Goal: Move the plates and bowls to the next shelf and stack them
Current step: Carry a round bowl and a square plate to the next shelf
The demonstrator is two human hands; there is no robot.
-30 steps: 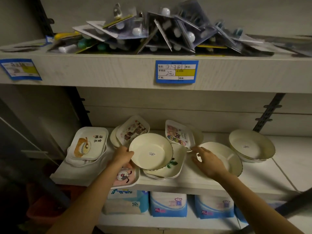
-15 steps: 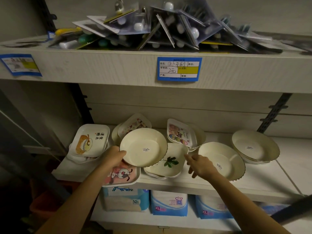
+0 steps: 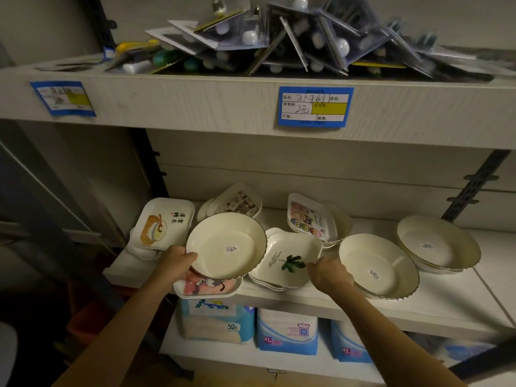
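My left hand [image 3: 176,263] grips the left rim of a round cream bowl [image 3: 226,245], held tilted above a cartoon-printed square plate [image 3: 206,287]. My right hand [image 3: 328,273] rests at the right edge of a stack of square plates with a green leaf print [image 3: 287,258], fingers curled on its rim. A second round cream bowl [image 3: 377,265] lies to the right on the middle shelf [image 3: 307,298]. Farther right sits a stack of round bowls [image 3: 438,244]. Square printed plates stand at the back: an orange-figure one [image 3: 164,223], a patterned one [image 3: 237,203] and an owl one [image 3: 308,219].
The upper shelf [image 3: 195,101] overhangs with a pile of packaged toothbrushes [image 3: 279,40] and a blue price label [image 3: 315,106]. Blue and white packages [image 3: 287,331] fill the shelf below. A black upright bracket [image 3: 474,185] stands at the right.
My left hand has lifted the round bowl up and to the left off the leaf plates. My right hand moved left from the second round bowl to the edge of the leaf plates.
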